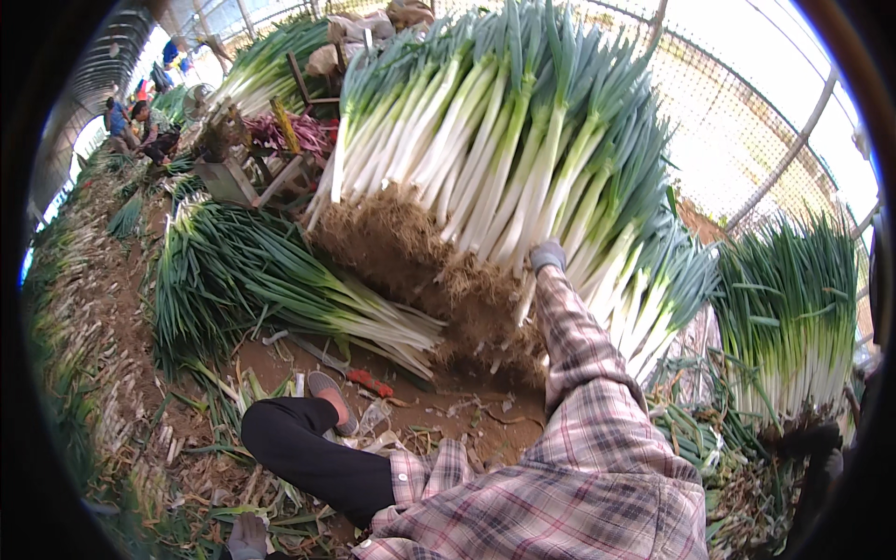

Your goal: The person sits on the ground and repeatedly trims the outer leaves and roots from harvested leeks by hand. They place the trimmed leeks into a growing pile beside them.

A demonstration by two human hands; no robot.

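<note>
Before me stands a big heap of long green onions [483, 154], white shanks and brown roots towards me, green tops away. My right hand [548, 255], in a grey glove, is against the white shanks near their root ends; its fingers are hidden, so its grip cannot be made out. Just below it, one white shank [523, 302] juts out past its neighbours. At the bottom left edge is my left hand [247, 535], gloved in grey, with the palm showing and nothing in it. A loose pile of green onions [280, 280] lies left of the heap.
A wooden frame [227, 182] holding purple-red strips [290, 133] stands back left. Another upright bundle [787, 315] is at right. A red object [369, 383] lies near my shoe [334, 400]. People [143, 129] sit farther back. Netting [728, 105] borders the heap.
</note>
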